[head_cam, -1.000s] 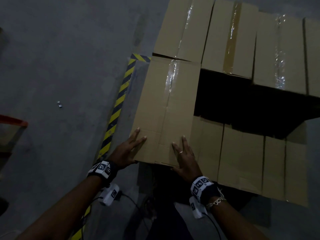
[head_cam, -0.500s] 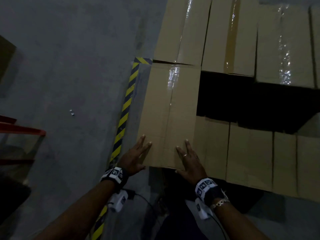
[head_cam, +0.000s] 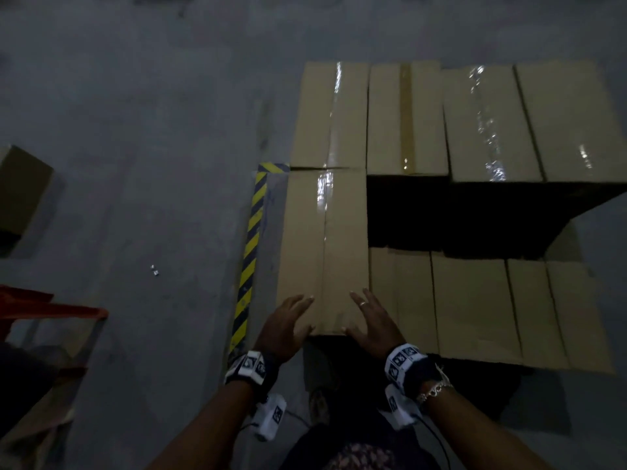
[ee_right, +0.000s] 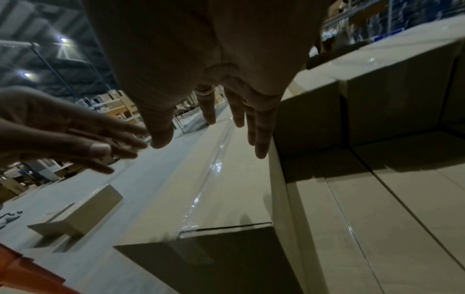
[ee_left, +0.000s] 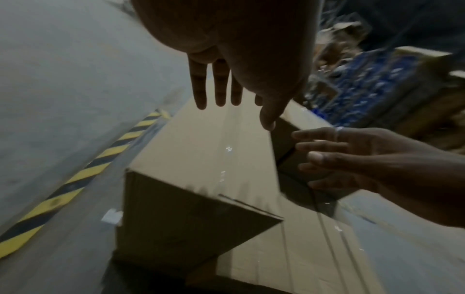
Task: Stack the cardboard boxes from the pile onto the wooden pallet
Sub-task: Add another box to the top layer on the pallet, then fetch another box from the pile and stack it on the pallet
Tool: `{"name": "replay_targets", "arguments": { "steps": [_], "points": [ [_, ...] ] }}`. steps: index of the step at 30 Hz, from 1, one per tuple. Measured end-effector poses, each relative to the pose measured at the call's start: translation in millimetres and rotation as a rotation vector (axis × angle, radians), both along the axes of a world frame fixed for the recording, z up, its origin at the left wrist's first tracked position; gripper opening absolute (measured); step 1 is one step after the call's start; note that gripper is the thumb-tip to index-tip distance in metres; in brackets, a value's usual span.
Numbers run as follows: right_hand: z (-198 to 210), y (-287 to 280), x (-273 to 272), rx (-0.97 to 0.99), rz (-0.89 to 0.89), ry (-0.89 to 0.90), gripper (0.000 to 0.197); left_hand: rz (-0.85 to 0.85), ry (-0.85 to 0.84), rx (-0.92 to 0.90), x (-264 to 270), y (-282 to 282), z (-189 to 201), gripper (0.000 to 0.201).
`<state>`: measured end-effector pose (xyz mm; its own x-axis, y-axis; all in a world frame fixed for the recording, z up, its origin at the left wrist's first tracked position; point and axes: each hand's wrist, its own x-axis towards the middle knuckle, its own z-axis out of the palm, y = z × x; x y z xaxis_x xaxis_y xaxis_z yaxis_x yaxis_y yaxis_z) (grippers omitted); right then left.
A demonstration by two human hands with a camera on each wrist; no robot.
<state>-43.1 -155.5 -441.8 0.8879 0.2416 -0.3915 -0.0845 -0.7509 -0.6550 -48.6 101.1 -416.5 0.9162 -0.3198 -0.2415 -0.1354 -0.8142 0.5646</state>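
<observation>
My left hand [head_cam: 286, 329] and right hand [head_cam: 373, 325] hover flat and empty-handed over the near end of a long taped cardboard box [head_cam: 324, 245] topping the stack's left edge, likely stiff, bulky, best gripped at its sides.

Floor tape, yellow-black striped [head_cam: 250, 252] | small white object [head_cam: 154, 270] left of tape | red frame [head_cam: 51, 308] far left of tape
</observation>
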Motion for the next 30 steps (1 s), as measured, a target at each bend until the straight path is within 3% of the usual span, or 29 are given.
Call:
{"name": "replay_targets", "arguments": {
  "steps": [6, 14, 18, 26, 30],
  "points": [
    [33.0, -4.9, -47.5, -0.039, 0.041, -0.046, 0.079, 0.059, -0.168, 0.009, -27.9, -11.4, 33.2, 0.061],
    [67.4, -51.2, -162.3, -0.013, -0.345, -0.117, 0.072, -0.147, -0.076, -0.184, -78.6, -73.4, 44.2, 0.062],
    [84.5, -95.9, -225.6, -0.026, -0.604, -0.116, 0.072, -0.311, -0.007, -0.26, -91.4, -135.9, 57.3, 0.069],
    [116.0, -186.6, -352.7, 0.038, -1.132, -0.113, 0.068, -0.686, 0.069, -0.258, -147.2, -297.0, 105.0, 0.062],
    [118.0, -238.4, -418.0, 0.103, -1.343, -0.117, 0.064, -0.847, 0.105, -0.214, -194.9, -388.2, 107.6, 0.077]
  ]
}}
